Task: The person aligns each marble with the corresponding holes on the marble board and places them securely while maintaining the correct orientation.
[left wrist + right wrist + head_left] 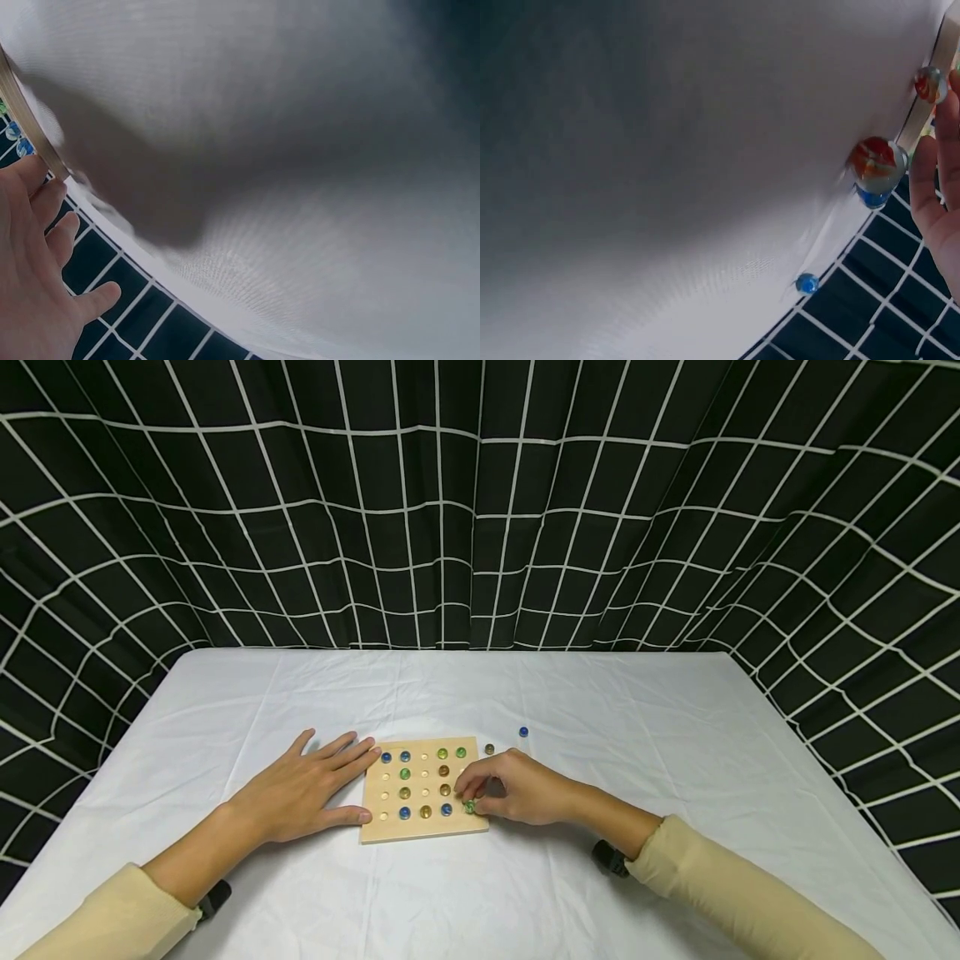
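Observation:
A light wooden board (pixel 423 837) with rows of round hollows lies on the white cloth. Blue, green and brown glass marbles fill several hollows; others hold none. At the board's left side my left hand (pixel 303 789) lies spread, its index finger and thumb touching the edge. My right hand (pixel 517 789) reaches over the near right corner and pinches a green marble (pixel 469 807) between thumb and fingers. Part of the board's right column is hidden under that hand. Close to the right fingers, in the right wrist view, an orange-swirled marble (pixel 931 85) shows beside the board's edge.
Beyond the right hand, a brown marble (pixel 490 749) and a blue marble (pixel 523 732) rest on the cloth. The right wrist view also shows a larger-looking red-swirled marble (pixel 876 159). A black gridded curtain (pixel 472 510) hangs behind the white-covered table (pixel 637 710).

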The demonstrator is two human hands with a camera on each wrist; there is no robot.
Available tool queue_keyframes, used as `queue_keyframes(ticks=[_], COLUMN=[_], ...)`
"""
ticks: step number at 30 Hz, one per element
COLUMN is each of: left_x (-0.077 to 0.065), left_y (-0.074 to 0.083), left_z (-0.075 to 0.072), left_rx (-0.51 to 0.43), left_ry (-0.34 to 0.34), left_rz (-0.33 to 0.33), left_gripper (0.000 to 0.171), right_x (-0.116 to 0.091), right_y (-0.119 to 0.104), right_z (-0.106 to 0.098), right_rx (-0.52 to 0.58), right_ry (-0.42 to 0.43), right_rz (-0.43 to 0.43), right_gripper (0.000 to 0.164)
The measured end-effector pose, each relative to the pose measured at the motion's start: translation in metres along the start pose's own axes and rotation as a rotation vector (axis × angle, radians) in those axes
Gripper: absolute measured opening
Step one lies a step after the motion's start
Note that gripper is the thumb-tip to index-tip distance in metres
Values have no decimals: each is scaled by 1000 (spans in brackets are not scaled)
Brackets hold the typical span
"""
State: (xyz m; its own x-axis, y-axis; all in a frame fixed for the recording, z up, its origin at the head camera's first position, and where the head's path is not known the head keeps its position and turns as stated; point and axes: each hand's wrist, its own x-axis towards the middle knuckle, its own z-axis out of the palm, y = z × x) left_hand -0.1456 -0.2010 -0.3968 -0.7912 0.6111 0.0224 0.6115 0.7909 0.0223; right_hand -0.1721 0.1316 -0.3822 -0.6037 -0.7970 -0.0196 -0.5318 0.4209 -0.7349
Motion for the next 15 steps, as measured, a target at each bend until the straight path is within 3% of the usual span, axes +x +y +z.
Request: queue_keyframes(ticks=[15], left_x=[0], left_y=[0], left_z=[0], left_rx=[3], left_ry=[11], left_rz=[11], left_gripper=[85], right_x=[-2], right_y=[-5], right_z=[-3], right_rx=[-62], right_ry=[27], right_rz=[9], right_gripper=[26])
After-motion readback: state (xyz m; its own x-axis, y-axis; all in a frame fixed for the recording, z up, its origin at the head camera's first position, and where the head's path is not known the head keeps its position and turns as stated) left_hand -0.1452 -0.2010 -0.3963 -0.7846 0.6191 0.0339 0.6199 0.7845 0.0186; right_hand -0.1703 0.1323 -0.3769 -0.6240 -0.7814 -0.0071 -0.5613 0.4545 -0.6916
